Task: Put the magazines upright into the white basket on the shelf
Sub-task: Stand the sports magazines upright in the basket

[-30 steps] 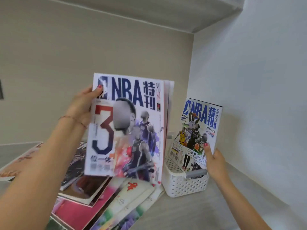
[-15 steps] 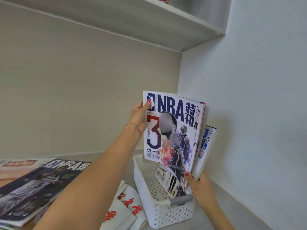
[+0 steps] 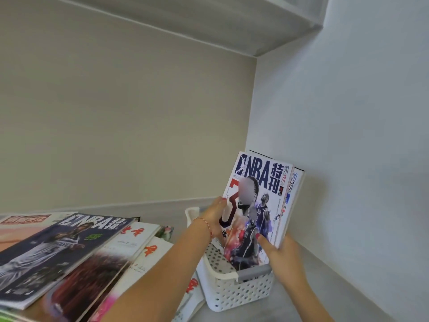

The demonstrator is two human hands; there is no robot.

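Magazines stand in two places on your shelf. Two are in the white basket near the right wall: the front NBA magazine, with a large red and navy "3" on its cover, stands nearly upright, tilted a little to the right, its lower edge down inside the basket behind the grey handle. Right behind it, touching it, stands the second NBA magazine, of which you see only the right strip and the top edge.

Your left hand is closed on the left edge of the front magazine, thumb on the cover and a red cord bracelet at the wrist. Your right hand grips the lower right corner of both standing magazines together, thumb pressed on the front cover and the fingers hidden behind them.

To the left of the basket, the pile of loose magazines lies flat and overlapping on the shelf. On top of it is a dark NBA issue showing a player in a grey jersey; beneath it are white covers with red characters, one edge of which lies just beside the basket's left wall. An upper shelf runs overhead to the corner.
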